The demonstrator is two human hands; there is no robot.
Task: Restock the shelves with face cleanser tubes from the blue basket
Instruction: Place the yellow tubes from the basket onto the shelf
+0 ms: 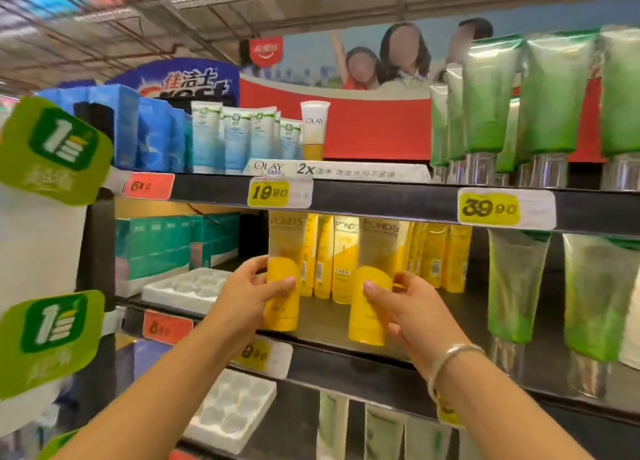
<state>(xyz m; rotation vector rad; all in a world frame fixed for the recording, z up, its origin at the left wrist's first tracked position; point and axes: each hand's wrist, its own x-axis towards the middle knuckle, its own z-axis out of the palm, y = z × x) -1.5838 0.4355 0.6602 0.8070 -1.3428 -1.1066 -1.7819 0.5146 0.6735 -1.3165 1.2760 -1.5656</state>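
Currently I observe both hands raised to the middle shelf (329, 324), each gripping one yellow Pond's cleanser tube. My left hand (247, 295) has its fingers and thumb curled round the left tube (283, 269), which stands cap-down at the shelf's front edge, slightly left of centre. My right hand (412, 309) — a silver bangle (450, 362) sits on its wrist — wraps the right tube (372, 279) in the same manner; that tube is also cap-down at the front edge, with its base appearing to touch the shelf board. The two tubes are near each other but apart.

Behind them, toward the back of the same shelf, stands a row of matching yellow tubes (433, 259), upright and packed side by side. At the shelf's left end lie green cartons (166, 248) and a white moulded tray (183, 288). Green tubes (516, 286) stand toward the right end.

On the upper shelf I note a lone Olay tube (314, 129) near the centre, pale blue tubes (239, 137) to its left, and green tubes with silver caps (550, 103) at the right. Yellow price tags on its front edge read 19.90 (270, 192) and 39.90 (490, 207). The blue basket does not appear in this view.
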